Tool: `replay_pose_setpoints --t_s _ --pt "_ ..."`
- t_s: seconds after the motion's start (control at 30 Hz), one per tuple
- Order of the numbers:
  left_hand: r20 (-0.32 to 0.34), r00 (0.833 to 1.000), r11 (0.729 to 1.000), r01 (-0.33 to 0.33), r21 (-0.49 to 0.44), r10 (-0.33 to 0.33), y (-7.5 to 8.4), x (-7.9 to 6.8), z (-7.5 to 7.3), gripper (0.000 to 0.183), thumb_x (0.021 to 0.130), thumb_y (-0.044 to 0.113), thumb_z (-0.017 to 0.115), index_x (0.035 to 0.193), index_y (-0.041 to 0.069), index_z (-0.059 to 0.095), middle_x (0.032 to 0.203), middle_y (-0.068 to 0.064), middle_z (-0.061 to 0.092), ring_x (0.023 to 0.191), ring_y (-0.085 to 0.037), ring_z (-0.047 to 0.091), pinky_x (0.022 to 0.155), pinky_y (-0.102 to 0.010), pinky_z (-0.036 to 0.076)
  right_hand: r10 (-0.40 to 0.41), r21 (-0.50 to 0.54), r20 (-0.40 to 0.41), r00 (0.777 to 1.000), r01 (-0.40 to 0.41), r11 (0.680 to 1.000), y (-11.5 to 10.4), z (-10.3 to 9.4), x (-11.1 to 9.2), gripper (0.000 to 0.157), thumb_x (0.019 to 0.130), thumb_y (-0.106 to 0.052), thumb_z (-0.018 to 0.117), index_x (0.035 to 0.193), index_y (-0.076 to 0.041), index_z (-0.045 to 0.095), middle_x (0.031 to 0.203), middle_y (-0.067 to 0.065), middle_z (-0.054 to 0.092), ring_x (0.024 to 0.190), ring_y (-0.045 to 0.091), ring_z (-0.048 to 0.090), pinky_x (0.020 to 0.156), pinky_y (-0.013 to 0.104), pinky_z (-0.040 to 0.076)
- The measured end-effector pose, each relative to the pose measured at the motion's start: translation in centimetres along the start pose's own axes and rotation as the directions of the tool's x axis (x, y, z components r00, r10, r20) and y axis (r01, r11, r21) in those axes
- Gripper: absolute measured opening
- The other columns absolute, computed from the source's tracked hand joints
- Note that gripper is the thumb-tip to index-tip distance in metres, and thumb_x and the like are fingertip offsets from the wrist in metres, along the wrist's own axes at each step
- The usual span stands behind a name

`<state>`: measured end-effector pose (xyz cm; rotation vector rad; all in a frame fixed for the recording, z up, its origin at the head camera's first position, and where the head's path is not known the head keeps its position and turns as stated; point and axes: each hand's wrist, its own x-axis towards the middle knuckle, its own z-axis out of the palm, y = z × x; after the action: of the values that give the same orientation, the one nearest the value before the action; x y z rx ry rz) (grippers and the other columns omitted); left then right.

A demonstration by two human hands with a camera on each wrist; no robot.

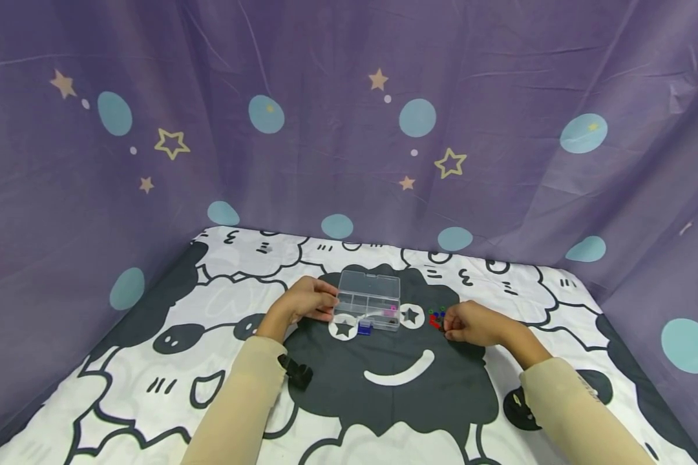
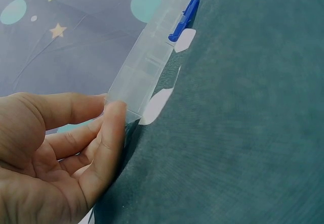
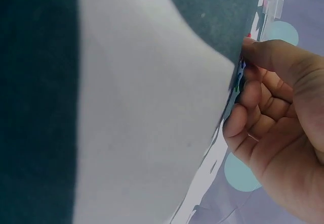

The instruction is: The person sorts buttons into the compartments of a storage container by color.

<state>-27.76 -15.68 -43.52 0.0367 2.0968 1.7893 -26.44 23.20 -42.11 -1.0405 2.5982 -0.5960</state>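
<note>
A clear plastic compartment box (image 1: 357,305) lies on the cloth with its lid (image 1: 369,285) raised at the back. My left hand (image 1: 308,298) pinches the box's left end between thumb and fingers, which the left wrist view shows close up. A blue latch (image 1: 364,329) is at the box's front. Small pink pieces (image 1: 390,312) sit in a right-hand compartment. To the right of the box lies a little group of red, green, blue and dark pieces (image 1: 434,321). The curled fingertips of my right hand (image 1: 471,323) touch down at this group; what lies between them is hidden.
The cloth (image 1: 395,407) is printed with black and white cartoon sheep. A purple curtain (image 1: 337,168) with stars and blue ovals hangs behind and at both sides. A black strap device (image 1: 296,372) sits on my left sleeve.
</note>
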Motion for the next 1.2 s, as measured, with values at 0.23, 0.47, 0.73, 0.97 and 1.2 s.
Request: replay_pose_setpoints --t_s 0.23,0.47,0.73,0.97,1.2 --pt "-0.002 1.000 1.000 -0.005 0.023 0.005 0.1 -0.1 0.0 0.033 0.086 0.005 0.068 0.118 -0.001 0.061 0.099 -0.019 0.061 0.073 -0.025 0.066 0.070 -0.039 0.061 -0.001 0.000 0.023 1.000 0.001 1.000 -0.1 -0.1 -0.3 0.009 0.086 -0.004 0.065 0.081 -0.011 0.062 0.065 -0.009 0.057 0.056 0.003 0.049 0.051 0.020 0.045" --pt "-0.007 1.000 1.000 0.004 0.026 -0.004 0.2 -0.1 0.2 0.032 0.087 0.005 0.067 0.118 0.000 0.061 0.102 -0.019 0.061 0.075 -0.028 0.067 0.069 -0.038 0.061 -0.007 0.001 0.018 1.000 0.007 1.000 -0.2 -0.2 -0.6 0.011 0.085 -0.001 0.061 0.082 -0.011 0.061 0.065 -0.008 0.055 0.056 0.003 0.047 0.053 0.021 0.044" --pt "-0.010 1.000 1.000 -0.001 0.031 0.001 0.1 0.1 0.1 0.032 0.088 0.004 0.067 0.118 -0.001 0.061 0.103 -0.019 0.062 0.073 -0.027 0.068 0.068 -0.038 0.061 -0.043 -0.010 -0.040 0.998 0.043 0.999 -0.1 -0.2 -0.4 0.012 0.087 -0.002 0.061 0.081 -0.012 0.060 0.061 -0.011 0.048 0.052 0.001 0.042 0.048 0.019 0.038" --pt "-0.014 1.000 1.000 -0.002 0.029 0.002 0.1 -0.2 0.1 0.032 0.087 0.005 0.067 0.118 -0.001 0.061 0.103 -0.019 0.062 0.073 -0.026 0.068 0.069 -0.038 0.061 -0.060 -0.029 -0.082 0.995 0.058 0.998 -0.3 -0.3 0.1 0.014 0.089 -0.005 0.061 0.079 -0.014 0.059 0.059 -0.012 0.045 0.051 0.001 0.040 0.048 0.018 0.035" --pt "-0.013 1.000 1.000 -0.002 0.018 0.002 0.0 -0.2 0.1 0.031 0.087 0.004 0.067 0.117 -0.002 0.061 0.101 -0.019 0.062 0.072 -0.025 0.067 0.068 -0.038 0.061 -0.074 -0.036 -0.117 0.990 0.070 0.997 -0.7 -0.2 0.8 0.016 0.091 -0.007 0.060 0.078 -0.017 0.058 0.057 -0.013 0.043 0.048 0.000 0.037 0.044 0.018 0.033"
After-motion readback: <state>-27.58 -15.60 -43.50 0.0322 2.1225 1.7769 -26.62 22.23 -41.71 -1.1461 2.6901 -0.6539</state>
